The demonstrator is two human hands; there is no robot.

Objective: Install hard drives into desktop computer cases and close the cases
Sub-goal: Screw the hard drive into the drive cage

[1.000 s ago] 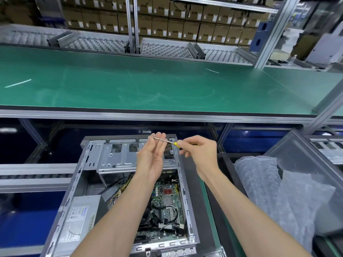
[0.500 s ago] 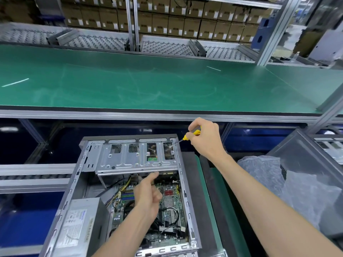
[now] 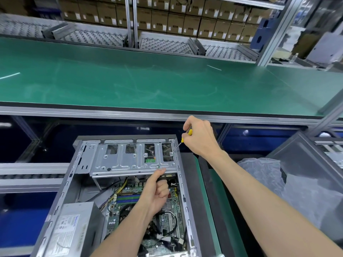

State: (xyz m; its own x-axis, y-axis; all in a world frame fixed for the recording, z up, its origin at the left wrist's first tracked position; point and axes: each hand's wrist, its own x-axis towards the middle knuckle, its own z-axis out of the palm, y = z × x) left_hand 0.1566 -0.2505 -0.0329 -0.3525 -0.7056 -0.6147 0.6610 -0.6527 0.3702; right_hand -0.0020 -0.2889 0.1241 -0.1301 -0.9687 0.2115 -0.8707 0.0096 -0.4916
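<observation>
Screwdriver (image 3: 182, 139) gripped by right hand (image 3: 199, 138) meets drive cage (image 3: 130, 158); left hand (image 3: 156, 190) clenched

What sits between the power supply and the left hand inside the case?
In the head view, the motherboard with yellow cables lies between the power supply and the left hand.

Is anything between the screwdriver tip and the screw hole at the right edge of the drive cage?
Nothing visible. The right hand grips the screwdriver, whose tip already meets the drive cage at its right edge. The left hand sits lower, thumb against the cage's front edge, clear of the shaft.
</observation>
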